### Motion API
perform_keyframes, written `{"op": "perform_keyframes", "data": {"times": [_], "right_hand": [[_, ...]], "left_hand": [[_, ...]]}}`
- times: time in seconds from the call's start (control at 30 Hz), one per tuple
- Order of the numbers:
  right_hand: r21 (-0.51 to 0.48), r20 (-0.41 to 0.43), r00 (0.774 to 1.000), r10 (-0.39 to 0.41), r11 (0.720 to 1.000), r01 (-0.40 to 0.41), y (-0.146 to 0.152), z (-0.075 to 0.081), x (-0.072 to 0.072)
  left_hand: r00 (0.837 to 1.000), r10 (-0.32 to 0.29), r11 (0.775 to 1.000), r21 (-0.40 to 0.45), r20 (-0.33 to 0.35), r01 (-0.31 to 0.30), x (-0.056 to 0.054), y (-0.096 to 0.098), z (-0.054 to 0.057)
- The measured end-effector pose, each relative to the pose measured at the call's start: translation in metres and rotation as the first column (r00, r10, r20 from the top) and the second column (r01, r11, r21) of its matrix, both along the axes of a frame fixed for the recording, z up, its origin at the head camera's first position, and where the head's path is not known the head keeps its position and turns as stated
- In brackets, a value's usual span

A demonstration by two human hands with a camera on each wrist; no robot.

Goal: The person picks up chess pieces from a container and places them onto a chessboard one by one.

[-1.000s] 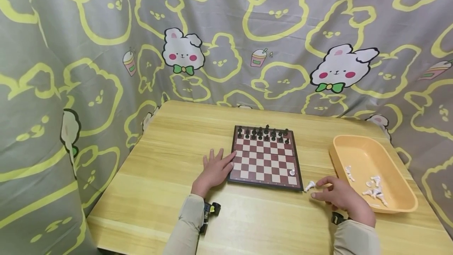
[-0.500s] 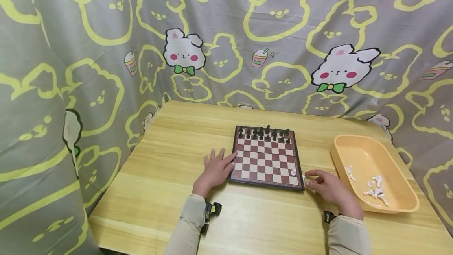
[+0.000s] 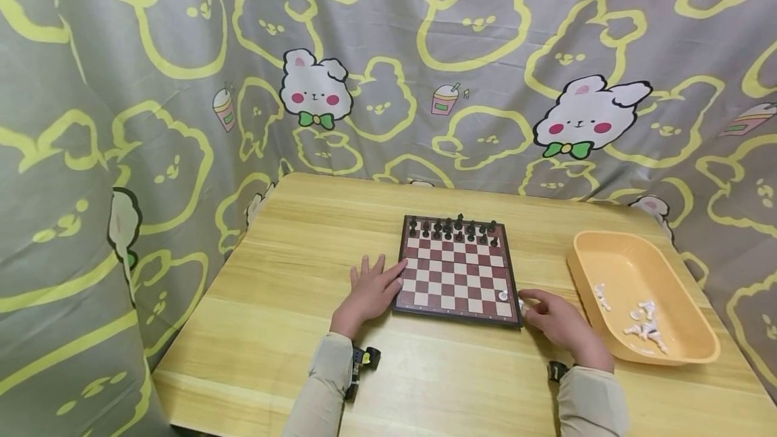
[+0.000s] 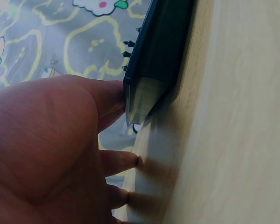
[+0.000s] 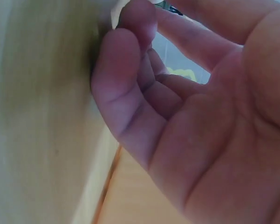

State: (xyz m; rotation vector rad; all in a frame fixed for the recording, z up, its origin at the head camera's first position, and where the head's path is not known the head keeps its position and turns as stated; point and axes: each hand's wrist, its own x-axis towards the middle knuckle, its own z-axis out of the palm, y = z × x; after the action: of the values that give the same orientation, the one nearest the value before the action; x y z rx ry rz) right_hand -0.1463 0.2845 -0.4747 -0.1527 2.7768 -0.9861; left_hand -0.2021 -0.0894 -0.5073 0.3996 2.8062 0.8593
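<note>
A chessboard point(image 3: 454, 275) lies on the table, with black chess pieces point(image 3: 459, 229) in two rows along its far side. One white chess piece point(image 3: 502, 296) stands near its right edge. My left hand point(image 3: 368, 292) has its fingers spread and touches the board's left edge; in the left wrist view, fingertips rest on the table beside the board's dark side. Just off the board's right edge, my right hand point(image 3: 560, 319) pinches another white chess piece point(image 3: 523, 305) between thumb and index finger. Most of that piece is hidden by the fingers.
An orange plastic tub point(image 3: 643, 245) stands to the right, with several white chess pieces point(image 3: 648, 329) lying in it. The wooden table point(image 3: 291, 248) is bounded by a patterned curtain point(image 3: 376, 32) at the back and left.
My right hand has moved left from beside the tub to the white chess piece lying by the board and closed thumb and finger on it. The left hand stays put.
</note>
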Motion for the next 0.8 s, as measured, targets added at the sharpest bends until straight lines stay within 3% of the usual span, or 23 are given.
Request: {"op": "perform_keyframes", "data": {"times": [0.3, 0.8], "right_hand": [[0.023, 0.019, 1.0, -0.002, 1.0, 0.001, 0.0005, -0.002, -0.002], [-0.099, 0.071, 0.996, -0.056, 0.993, 0.063, 0.0073, -0.0062, 0.0028]], "left_hand": [[1.0, -0.008, 1.0, 0.028, -0.014, 0.008, 0.0017, 0.0004, 0.0029], [1.0, -0.001, 1.0, 0.027, -0.013, 0.001, 0.0005, -0.0003, 0.0003]]}}
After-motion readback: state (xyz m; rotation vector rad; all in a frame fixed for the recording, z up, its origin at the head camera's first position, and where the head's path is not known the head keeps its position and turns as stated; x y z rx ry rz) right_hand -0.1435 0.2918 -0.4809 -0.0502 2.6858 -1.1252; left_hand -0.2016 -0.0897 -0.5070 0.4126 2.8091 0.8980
